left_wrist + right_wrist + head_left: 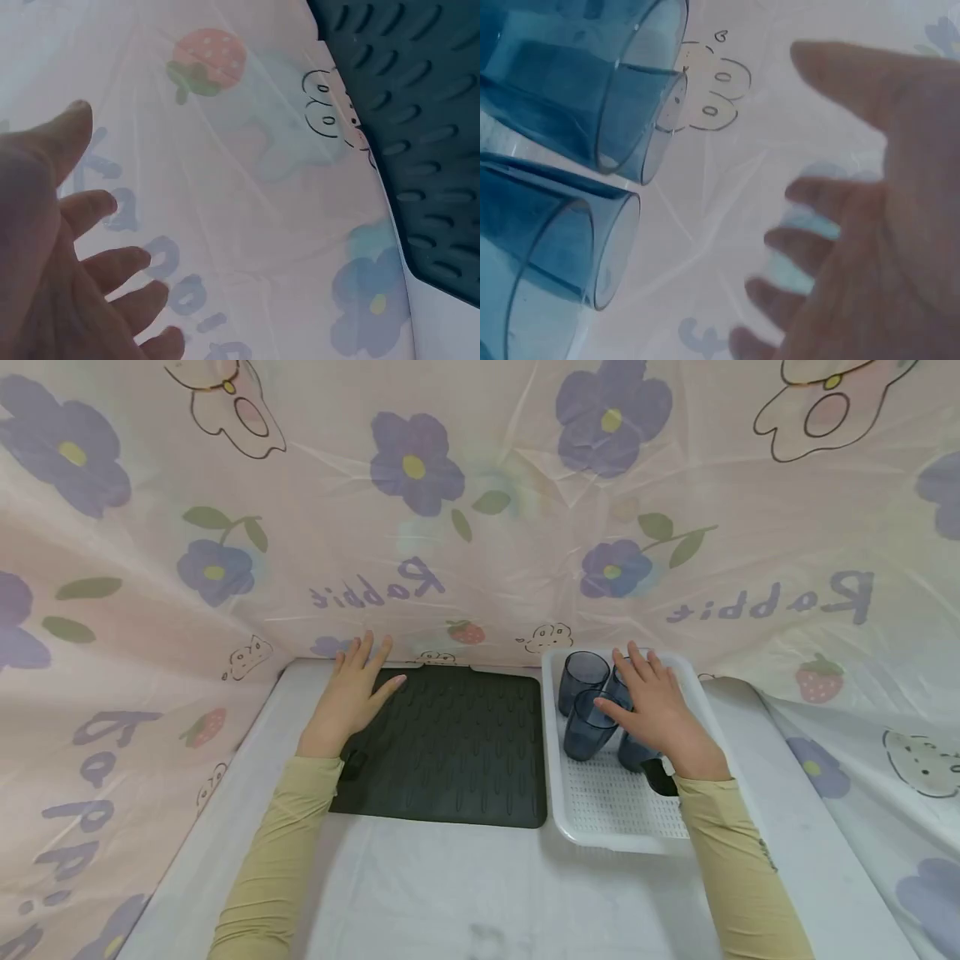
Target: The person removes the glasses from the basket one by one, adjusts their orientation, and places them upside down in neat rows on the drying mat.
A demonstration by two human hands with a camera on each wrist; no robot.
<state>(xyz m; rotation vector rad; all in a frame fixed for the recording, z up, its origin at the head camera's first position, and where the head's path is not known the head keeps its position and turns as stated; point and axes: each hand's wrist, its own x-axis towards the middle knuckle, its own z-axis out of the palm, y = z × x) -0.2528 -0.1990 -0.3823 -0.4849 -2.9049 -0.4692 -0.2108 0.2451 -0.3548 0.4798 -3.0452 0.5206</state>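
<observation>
My left hand (348, 697) hovers over the left edge of a black ridged mat (457, 743), fingers spread and holding nothing. In the left wrist view the mat (427, 135) stands apart from the fingers. Over a white plastic basket (600, 802) on the right, my right hand (660, 718) has its fingers extended. Several blue tinted drinking glasses (587, 735) stand upright in the basket, some partly hidden by that hand. The right wrist view shows a gap between the hand (855, 202) and the glasses (540, 262).
Both the mat and the basket lie side by side on a white table (450, 893). A pinkish curtain (480, 543) printed with flowers and rabbits hangs behind and along the sides. A black strap piece (660, 778) sits at the right wrist.
</observation>
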